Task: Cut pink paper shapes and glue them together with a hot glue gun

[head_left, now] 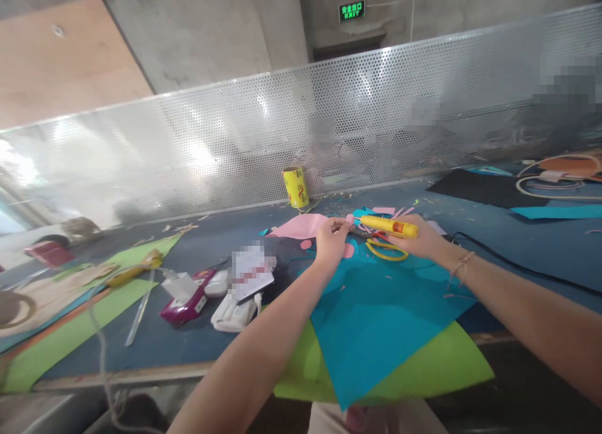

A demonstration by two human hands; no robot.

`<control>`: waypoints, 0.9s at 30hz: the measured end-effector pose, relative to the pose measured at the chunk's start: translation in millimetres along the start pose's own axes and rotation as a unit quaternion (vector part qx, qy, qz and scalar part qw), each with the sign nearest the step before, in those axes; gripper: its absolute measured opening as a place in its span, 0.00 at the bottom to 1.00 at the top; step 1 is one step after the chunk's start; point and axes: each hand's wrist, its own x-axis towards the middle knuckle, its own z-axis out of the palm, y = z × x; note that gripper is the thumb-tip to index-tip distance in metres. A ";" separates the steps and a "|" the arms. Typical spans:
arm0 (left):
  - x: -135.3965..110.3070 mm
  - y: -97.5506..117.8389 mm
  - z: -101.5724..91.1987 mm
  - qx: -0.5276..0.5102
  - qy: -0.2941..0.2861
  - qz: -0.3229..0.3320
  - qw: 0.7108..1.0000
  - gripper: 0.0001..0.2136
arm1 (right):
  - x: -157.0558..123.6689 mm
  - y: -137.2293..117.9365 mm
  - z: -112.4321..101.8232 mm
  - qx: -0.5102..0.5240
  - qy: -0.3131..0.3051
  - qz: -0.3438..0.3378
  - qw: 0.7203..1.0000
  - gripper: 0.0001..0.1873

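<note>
My left hand [332,233] pinches a small round pink piece [350,219] between its fingertips. My right hand [418,236] is closed around a yellow-handled tool [388,225], whose thin metal tip points left and meets the pink piece or lies right beside it. Under the tool lies a pair of scissors [388,253] with yellow loop handles. A larger pink sheet [298,226] extends behind my left hand, and pink discs [348,251] lie nearby. Below both hands a blue sheet [380,321] hangs past the table edge, over a green sheet [451,365].
A yellow cylinder [295,187] stands against the perforated metal divider [263,133]. Left of me are a purple power strip [188,302], a white adapter [232,312], a phone [254,274] and another yellow-handled tool [134,269] with a cord. A black cord [527,268] runs right.
</note>
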 end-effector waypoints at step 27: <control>-4.6 -6.0 6.3 0.009 -0.054 0.001 0.998 0.02 | 0.5 1.4 1.0 -0.012 -0.012 0.018 1.000 0.07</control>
